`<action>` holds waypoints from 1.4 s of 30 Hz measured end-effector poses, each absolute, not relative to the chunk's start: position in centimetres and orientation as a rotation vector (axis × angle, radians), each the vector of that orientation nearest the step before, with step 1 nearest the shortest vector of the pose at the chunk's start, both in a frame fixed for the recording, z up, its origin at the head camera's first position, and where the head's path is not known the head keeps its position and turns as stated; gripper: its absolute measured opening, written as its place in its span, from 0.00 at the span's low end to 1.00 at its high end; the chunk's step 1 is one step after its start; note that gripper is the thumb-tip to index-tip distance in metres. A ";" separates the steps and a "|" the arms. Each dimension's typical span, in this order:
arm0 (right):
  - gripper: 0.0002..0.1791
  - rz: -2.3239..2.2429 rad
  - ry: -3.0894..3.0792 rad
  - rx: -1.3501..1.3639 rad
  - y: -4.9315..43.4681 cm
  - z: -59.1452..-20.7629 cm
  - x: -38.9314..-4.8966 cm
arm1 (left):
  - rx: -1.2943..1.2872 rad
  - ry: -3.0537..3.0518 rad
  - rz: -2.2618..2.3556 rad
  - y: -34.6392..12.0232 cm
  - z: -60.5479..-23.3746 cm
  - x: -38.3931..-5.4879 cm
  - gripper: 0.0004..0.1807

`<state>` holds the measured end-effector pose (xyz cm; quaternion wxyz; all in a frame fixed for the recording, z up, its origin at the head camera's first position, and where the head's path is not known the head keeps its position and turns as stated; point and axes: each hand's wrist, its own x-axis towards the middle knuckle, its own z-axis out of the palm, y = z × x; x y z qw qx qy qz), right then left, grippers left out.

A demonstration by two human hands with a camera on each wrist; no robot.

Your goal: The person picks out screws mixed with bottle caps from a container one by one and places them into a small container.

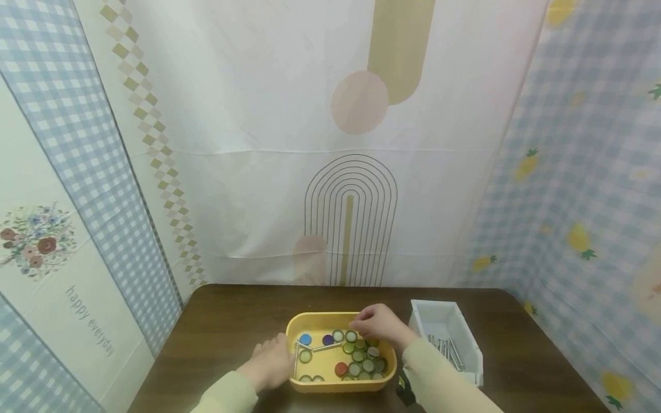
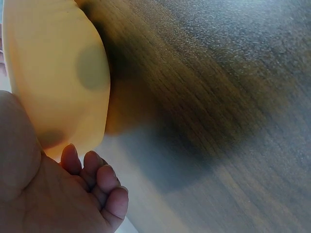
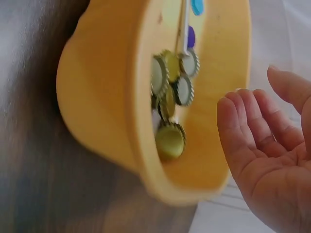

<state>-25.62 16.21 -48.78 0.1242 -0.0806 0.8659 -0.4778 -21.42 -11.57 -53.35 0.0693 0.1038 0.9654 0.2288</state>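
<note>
A yellow plastic tub [image 1: 330,388] stands on the table, holding many bottle caps [image 1: 368,365] and several silver screws or bolts [image 1: 327,347]. My left hand [image 1: 275,361] rests against the tub's left end; in the left wrist view its fingers [image 2: 108,177] are loosely bent beside the tub wall. Over the tub's far right rim hangs my right hand [image 1: 381,324]. The right wrist view shows that hand's thumb apart from its fingers [image 3: 237,127], with nothing visible between them. Green, pale and yellow caps crowd the right end; blue, purple and red ones lie among them.
A white bin [image 1: 470,350] with silver screws or bolts [image 1: 447,350] inside stands right of the tub, beside my right forearm. A dark object [image 1: 405,390] lies partly under that sleeve. Cloth curtains [image 1: 268,201] hang behind the brown wooden table [image 1: 232,321].
</note>
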 end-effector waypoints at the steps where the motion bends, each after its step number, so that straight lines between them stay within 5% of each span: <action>1: 0.11 -1.385 2.524 -0.250 15.9 -49.0 -25.7 | 0.313 2.905 0.689 -11.6 -53.4 -21.4 0.17; 42: 0.06 -1.135 2.688 -0.477 10.0 -52.2 -24.9 | 0.318 2.913 0.652 -11.7 -53.2 -21.2 0.19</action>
